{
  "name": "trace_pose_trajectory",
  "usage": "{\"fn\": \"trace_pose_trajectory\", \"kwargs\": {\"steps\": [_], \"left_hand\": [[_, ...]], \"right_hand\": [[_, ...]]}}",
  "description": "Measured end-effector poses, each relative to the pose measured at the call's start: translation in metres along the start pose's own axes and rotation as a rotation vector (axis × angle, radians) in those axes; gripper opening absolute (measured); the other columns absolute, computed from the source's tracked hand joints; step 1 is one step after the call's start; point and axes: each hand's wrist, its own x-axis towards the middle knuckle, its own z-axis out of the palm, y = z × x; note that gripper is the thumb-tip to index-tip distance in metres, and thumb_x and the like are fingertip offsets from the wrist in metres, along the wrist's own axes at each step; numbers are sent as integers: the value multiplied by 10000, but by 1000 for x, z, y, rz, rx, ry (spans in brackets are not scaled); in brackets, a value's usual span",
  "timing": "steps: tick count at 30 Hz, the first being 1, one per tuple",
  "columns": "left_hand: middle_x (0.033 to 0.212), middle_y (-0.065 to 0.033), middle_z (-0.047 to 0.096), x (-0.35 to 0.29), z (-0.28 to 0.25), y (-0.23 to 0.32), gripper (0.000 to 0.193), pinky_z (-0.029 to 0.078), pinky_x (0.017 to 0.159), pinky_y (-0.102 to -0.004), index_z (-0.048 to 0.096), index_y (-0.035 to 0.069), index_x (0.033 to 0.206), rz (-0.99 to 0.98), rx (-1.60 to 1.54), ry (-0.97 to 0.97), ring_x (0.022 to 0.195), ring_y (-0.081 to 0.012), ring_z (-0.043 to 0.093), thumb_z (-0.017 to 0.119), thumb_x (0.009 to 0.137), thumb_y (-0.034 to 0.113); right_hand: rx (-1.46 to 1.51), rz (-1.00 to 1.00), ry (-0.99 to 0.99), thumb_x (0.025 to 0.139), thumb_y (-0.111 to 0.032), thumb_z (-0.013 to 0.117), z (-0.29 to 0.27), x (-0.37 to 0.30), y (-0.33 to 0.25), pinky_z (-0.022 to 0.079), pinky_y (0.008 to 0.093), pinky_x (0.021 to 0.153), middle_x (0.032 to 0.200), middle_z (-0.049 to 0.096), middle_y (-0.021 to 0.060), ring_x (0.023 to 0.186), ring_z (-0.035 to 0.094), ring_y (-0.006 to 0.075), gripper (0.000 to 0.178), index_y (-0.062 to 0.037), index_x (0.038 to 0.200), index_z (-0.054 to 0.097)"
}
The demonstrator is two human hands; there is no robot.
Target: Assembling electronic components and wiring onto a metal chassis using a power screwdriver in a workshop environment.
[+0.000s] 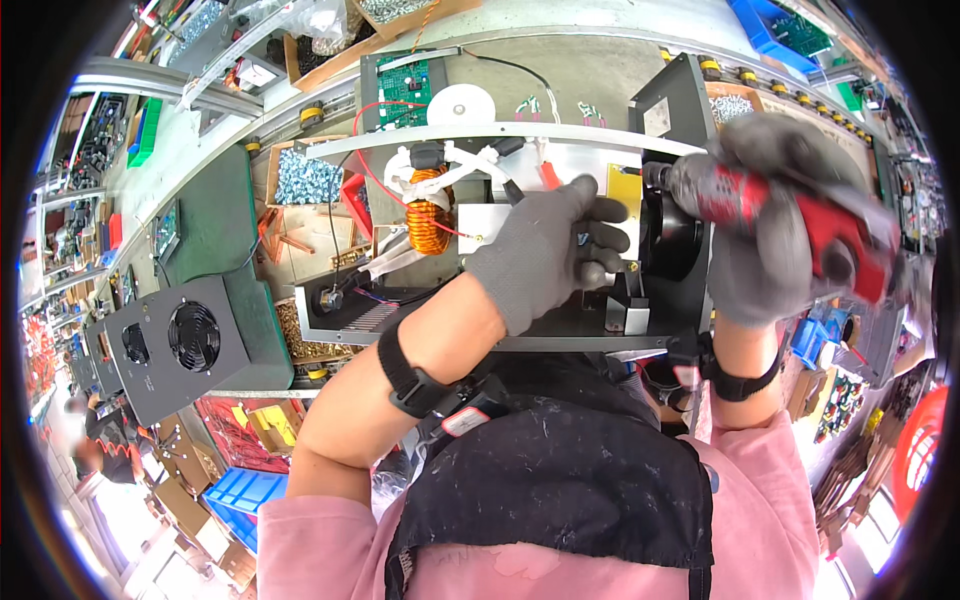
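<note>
My right hand (765, 255), in a grey glove, grips a red and black cordless power screwdriver (735, 197). The tool lies sideways, its nose pointing left at the right end wall of an open dark metal chassis (655, 345); motion blurs its rear. My left hand (540, 250), also gloved, is over the chassis with fingers curled. Between them shows a small bluish metal piece (583, 239). Inside the chassis, left of that hand, are a copper-wound toroid coil (430, 225) and white-sleeved cables (470, 158). A black fan (672, 235) sits by the right wall, beside a yellow plate (625, 190).
Behind the chassis are a green circuit board (408, 90) and a white disc (461, 105). A box of screws (308, 178) stands at the left, near a grey panel with fans (185, 340) on a green mat (215, 215). A blue bin (770, 35) is far right.
</note>
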Motion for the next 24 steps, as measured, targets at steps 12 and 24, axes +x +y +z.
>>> {"fn": "trace_pose_trajectory", "kwargs": {"steps": [12, 24], "left_hand": [[1093, -219, 538, -18, -10, 0, 329, 536, 858, -337, 378, -94, 1225, 177, 203, 36, 977, -281, 598, 375, 910, -2], [936, -168, 605, -16, -17, 6, 345, 571, 612, -300, 428, -61, 1185, 181, 283, 76, 761, -222, 645, 484, 935, 170]], "right_hand": [[16, 300, -98, 761, -59, 589, 10, 14, 37, 474, 370, 816, 923, 610, 133, 850, 596, 216, 342, -4, 1091, 517], [11, 328, -11, 770, -80, 581, 6, 17, 48, 470, 352, 822, 937, 606, 123, 866, 588, 200, 310, -5, 1068, 536]]}}
